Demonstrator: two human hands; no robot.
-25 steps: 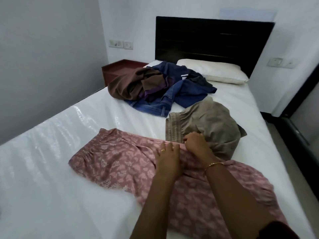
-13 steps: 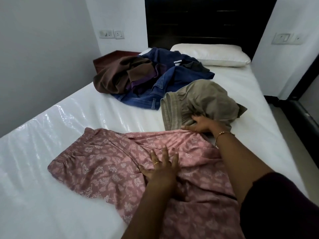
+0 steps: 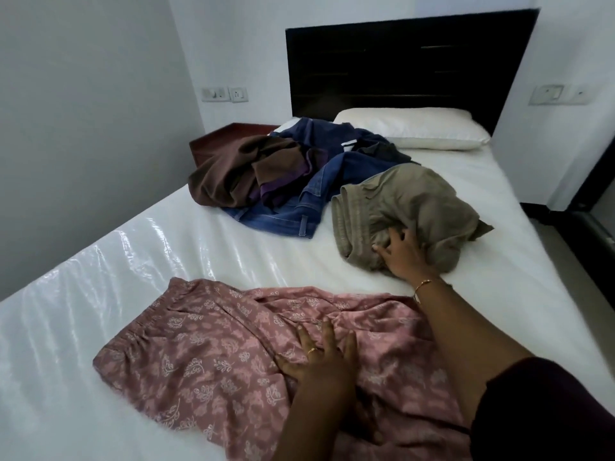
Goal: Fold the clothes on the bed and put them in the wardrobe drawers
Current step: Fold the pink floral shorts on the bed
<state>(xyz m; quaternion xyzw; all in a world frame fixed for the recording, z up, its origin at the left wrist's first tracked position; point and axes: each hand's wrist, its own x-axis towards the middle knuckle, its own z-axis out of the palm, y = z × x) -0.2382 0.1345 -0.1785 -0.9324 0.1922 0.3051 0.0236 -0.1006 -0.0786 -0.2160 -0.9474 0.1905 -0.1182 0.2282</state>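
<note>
Right hand, off the pink garment now, presses spread fingers into the khaki one; left hand stays flat on pink, mid-bed.

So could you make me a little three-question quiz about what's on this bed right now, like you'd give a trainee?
1. True or false: the left hand lies flat on the pink garment.
2. Which item does the right hand touch? A) jeans B) olive garment C) pillow
3. Fill in: the brown garment lies on the pile beside the ____, near the headboard.

Key:
1. True.
2. B, the olive garment; its fingers are spread on the cloth, and whether they grip it is unclear.
3. Jeans; the pillow lies behind them.
</note>
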